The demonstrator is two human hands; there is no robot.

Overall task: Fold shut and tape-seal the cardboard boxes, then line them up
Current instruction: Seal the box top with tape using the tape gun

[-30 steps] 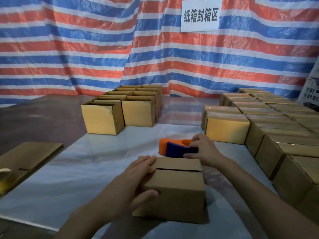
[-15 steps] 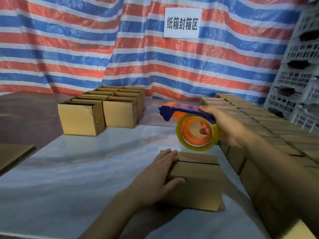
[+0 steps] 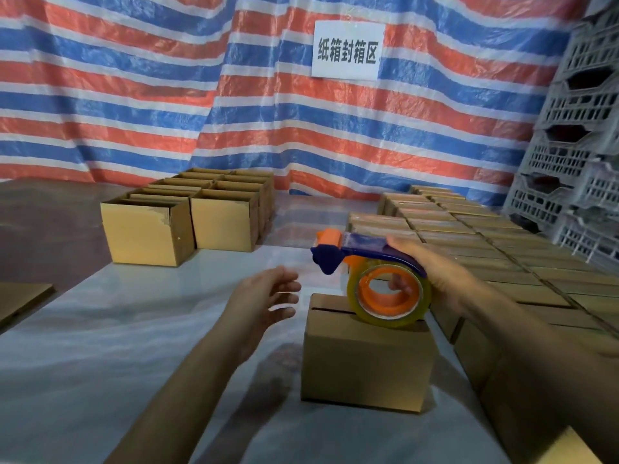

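The folded cardboard box [image 3: 365,356] stands on the table [image 3: 117,346], its top seam untaped. Just above its top, the right hand [image 3: 445,283] grips the tape dispenser [image 3: 365,254]; whether the roll touches the box is unclear. Left of the box, the left hand [image 3: 264,296] hovers with fingers spread, holding nothing. Sealed boxes [image 3: 502,262] stand to the right of the box.

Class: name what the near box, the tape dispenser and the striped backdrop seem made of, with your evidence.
Box: cardboard, matt brown, flaps meeting at a slit.
Dispenser: probably hard plastic, smooth blue and orange moulding.
Backdrop: likely woven plastic tarpaulin, crinkled with a sheen.
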